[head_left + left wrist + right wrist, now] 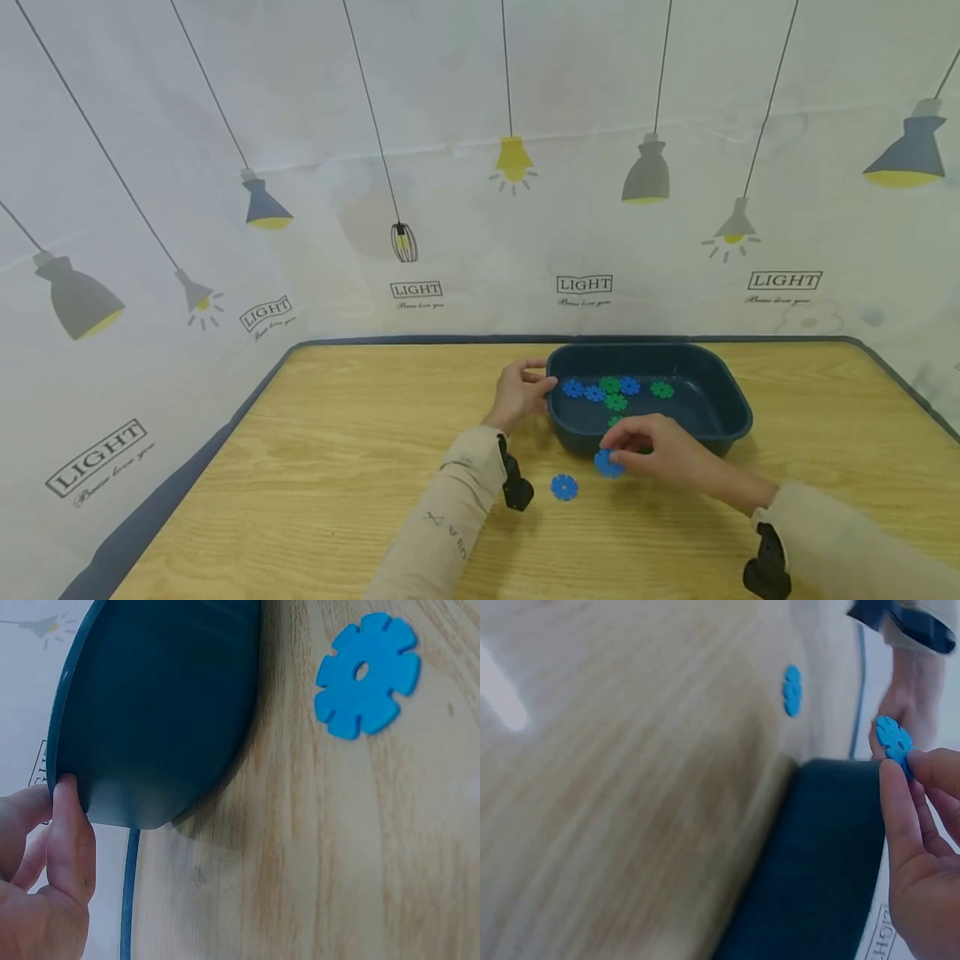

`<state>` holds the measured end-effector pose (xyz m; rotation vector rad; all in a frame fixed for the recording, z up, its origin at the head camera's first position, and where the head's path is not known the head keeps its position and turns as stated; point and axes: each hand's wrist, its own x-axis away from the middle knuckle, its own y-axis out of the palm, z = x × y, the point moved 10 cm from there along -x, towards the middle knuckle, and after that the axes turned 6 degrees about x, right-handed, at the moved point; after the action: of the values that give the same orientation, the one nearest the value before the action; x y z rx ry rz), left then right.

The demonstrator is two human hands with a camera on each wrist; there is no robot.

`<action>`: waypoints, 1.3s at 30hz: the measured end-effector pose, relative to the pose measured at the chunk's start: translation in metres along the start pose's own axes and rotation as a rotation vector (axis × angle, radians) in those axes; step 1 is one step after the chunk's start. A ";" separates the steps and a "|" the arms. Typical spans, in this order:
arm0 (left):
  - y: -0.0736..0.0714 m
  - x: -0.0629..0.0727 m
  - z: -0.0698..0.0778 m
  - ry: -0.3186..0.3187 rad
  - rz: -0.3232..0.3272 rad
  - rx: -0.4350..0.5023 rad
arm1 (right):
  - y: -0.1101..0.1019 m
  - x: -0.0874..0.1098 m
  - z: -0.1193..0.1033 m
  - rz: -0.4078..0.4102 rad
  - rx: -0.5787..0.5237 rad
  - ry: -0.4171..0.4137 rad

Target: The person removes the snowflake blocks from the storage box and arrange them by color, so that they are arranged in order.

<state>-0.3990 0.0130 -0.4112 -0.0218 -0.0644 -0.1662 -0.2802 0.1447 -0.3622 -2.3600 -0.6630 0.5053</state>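
Pale wall covering (pixel 450 100) printed with hanging lamps rises behind a wood-grain table (pixel 337 433). On it sits a dark blue-green tub (pixel 723 392); both wrist views crop it and show none of the discs inside. The left hand (pixel 519 393) pinches the tub's rim at its left end, some fingertips hidden behind the edge. The right hand (pixel 660 446) holds a blue notched disc (pixel 605 464) between thumb and fingers, just outside the near wall, the fingers covering part of it. A loose blue disc (pixel 564 487) lies on the table nearby. Inside the tub are blue and green discs (pixel 616 402); the nearest green one is partly hidden. Both sleeves (pixel 442 517) run out of frame.
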 end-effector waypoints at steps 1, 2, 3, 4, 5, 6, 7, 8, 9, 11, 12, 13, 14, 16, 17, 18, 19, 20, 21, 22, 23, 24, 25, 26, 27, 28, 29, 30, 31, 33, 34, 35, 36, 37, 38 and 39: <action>0.000 0.000 0.000 0.004 -0.001 -0.001 | 0.004 0.000 -0.001 -0.007 0.003 -0.008; 0.000 0.000 0.000 0.005 0.000 -0.003 | 0.007 0.000 0.000 -0.018 -0.001 -0.007; -0.001 0.000 0.000 0.006 0.001 -0.003 | 0.011 0.000 0.001 -0.027 0.000 -0.005; -0.001 0.000 0.001 0.009 0.001 -0.006 | 0.015 0.000 0.004 -0.038 0.004 0.001; -0.001 0.000 0.001 0.010 0.002 -0.006 | 0.018 0.000 0.007 -0.050 0.012 0.005; -0.001 0.000 0.000 0.010 0.001 -0.006 | 0.022 0.000 0.010 -0.059 0.022 0.009; -0.001 -0.001 -0.001 0.008 0.003 -0.005 | 0.025 0.001 0.014 -0.069 0.034 0.021; -0.001 -0.001 -0.002 0.002 0.006 -0.004 | 0.028 0.002 0.018 -0.076 0.045 0.032; -0.001 -0.002 -0.003 -0.002 0.009 -0.004 | 0.030 0.002 0.021 -0.082 0.050 0.042; -0.001 -0.003 -0.003 -0.004 0.010 -0.007 | 0.032 0.003 0.027 -0.086 0.058 0.061; -0.001 -0.003 -0.003 -0.005 0.010 -0.008 | 0.032 0.004 0.029 -0.086 0.055 0.071; -0.001 -0.003 -0.003 -0.006 0.010 -0.009 | 0.033 0.004 0.031 -0.086 0.051 0.081; -0.001 -0.003 -0.002 -0.005 0.010 -0.010 | 0.033 0.004 0.032 -0.086 0.050 0.083; 0.000 -0.002 -0.001 0.001 0.006 -0.007 | 0.034 0.003 0.035 -0.087 0.057 0.090; -0.001 -0.002 -0.001 0.001 0.006 -0.007 | 0.035 0.003 0.037 -0.087 0.062 0.093; -0.001 -0.002 -0.001 0.000 0.008 -0.007 | 0.036 0.003 0.037 -0.084 0.067 0.087; -0.001 -0.002 -0.002 0.000 0.010 -0.007 | 0.037 0.002 0.039 -0.081 0.077 0.089; -0.001 -0.002 -0.002 0.000 0.012 -0.007 | 0.038 0.002 0.041 -0.075 0.088 0.091; -0.001 -0.002 -0.002 -0.002 0.014 -0.006 | 0.038 0.002 0.042 -0.068 0.097 0.093; -0.002 -0.002 -0.002 -0.004 0.015 -0.005 | 0.039 0.001 0.042 -0.059 0.106 0.091; -0.002 -0.001 -0.002 -0.006 0.017 -0.005 | 0.039 0.001 0.043 -0.050 0.117 0.094; -0.002 -0.001 -0.002 -0.008 0.018 -0.004 | 0.039 0.000 0.044 -0.040 0.128 0.097; -0.002 0.000 -0.001 -0.006 0.018 -0.006 | 0.039 0.000 0.045 -0.030 0.136 0.105; -0.001 0.000 -0.001 -0.007 0.017 -0.005 | 0.039 0.000 0.046 -0.021 0.140 0.108; -0.001 0.000 -0.001 -0.009 0.017 -0.002 | 0.039 0.000 0.046 -0.013 0.147 0.109; -0.001 0.000 -0.001 -0.005 0.016 -0.004 | 0.039 0.000 0.046 -0.004 0.152 0.109; -0.001 0.000 -0.001 -0.006 0.015 -0.003 | 0.038 0.000 0.045 0.003 0.158 0.109; -0.001 -0.001 -0.001 -0.006 0.014 -0.002 | 0.038 0.000 0.045 0.010 0.164 0.108; -0.001 -0.001 -0.001 -0.007 0.016 -0.002 | 0.038 0.000 0.044 0.016 0.171 0.104; -0.001 -0.001 -0.002 -0.010 0.018 -0.002 | 0.037 -0.001 0.042 0.026 0.185 0.097; -0.001 -0.001 -0.002 -0.011 0.020 -0.005 | 0.037 -0.001 0.041 0.031 0.193 0.095; -0.001 -0.002 -0.003 -0.015 0.023 -0.004 | 0.037 -0.001 0.041 0.035 0.203 0.092; -0.002 -0.002 -0.003 -0.016 0.026 -0.007 | 0.037 -0.001 0.040 0.040 0.212 0.091; -0.002 -0.002 -0.003 -0.016 0.028 -0.011 | 0.036 -0.001 0.040 0.043 0.220 0.089; -0.002 -0.002 -0.003 -0.016 0.030 -0.015 | 0.037 -0.001 0.040 0.045 0.225 0.087; -0.002 -0.002 -0.003 -0.017 0.032 -0.018 | 0.037 -0.002 0.040 0.048 0.233 0.085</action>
<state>-0.4013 0.0114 -0.4145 -0.0422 -0.0792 -0.1349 -0.2894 0.1375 -0.4155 -2.1686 -0.4823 0.4738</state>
